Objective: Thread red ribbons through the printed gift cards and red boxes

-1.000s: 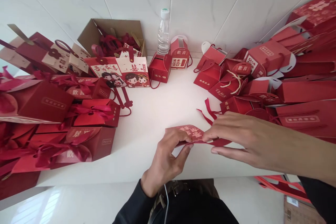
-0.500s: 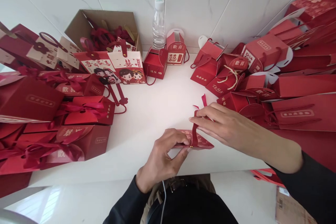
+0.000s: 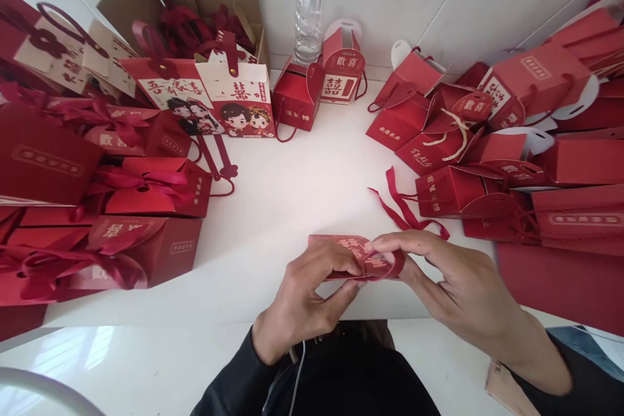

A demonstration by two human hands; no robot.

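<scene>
Strap [image 3: 400, 264] bent into a loop at the bag's [image 3: 358, 247] near edge.
Half a second ago the strap stood up from that edge; now it curls over to the right, with the right grip [image 3: 453, 279] lower and grasping it between thumb and fingers. The left grip [image 3: 307, 296] stays pinched on the bag's near edge (its fingertips hide part of the lettering). The bag is between the two, near the front of the bench [image 3: 283, 195]; whether it touches the top, I cannot tell. The ribbon [image 3: 394, 187] beside the red boxes, partly covered by the hand before, now shows. For the work in hand, I judge the strap is being shaped, though whether its free end is fastened cannot be made out.
</scene>
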